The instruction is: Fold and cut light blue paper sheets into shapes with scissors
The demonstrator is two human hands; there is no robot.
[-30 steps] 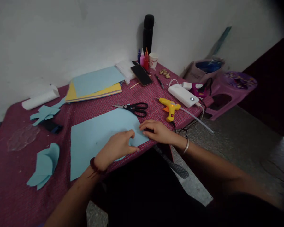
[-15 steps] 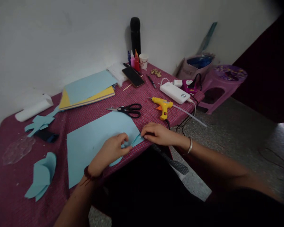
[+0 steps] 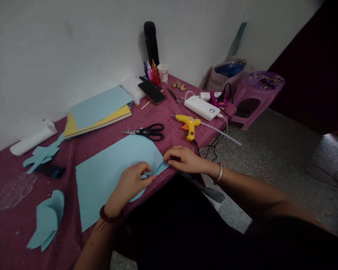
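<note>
A small folded piece of light blue paper (image 3: 160, 167) lies between my two hands, near the table's front edge. My right hand (image 3: 184, 159) pinches its right end between thumb and fingertips. The thumb and curled forefinger of my left hand (image 3: 132, 182) are at its other end; the exact contact is hard to make out. Beneath the hands is a large light blue sheet (image 3: 101, 178) with a curved cut edge. Black-handled scissors (image 3: 149, 132) rest at the sheet's far edge. To the right, a yellow glue gun (image 3: 189, 125) lies with a glue stick in its back.
Cut blue paper pieces (image 3: 47, 221) and a clear plastic piece (image 3: 15, 191) lie at left. Coloured paper sheets (image 3: 101, 108), a phone (image 3: 151, 92), glue bottles (image 3: 154, 74), a paper cup (image 3: 163, 73) and a white power bank (image 3: 202, 107) stand farther back. Cables hang off the right edge.
The whole view has shifted slightly, so things appear a little farther left. Both hands stay at the folded paper with almost the same finger positions.
</note>
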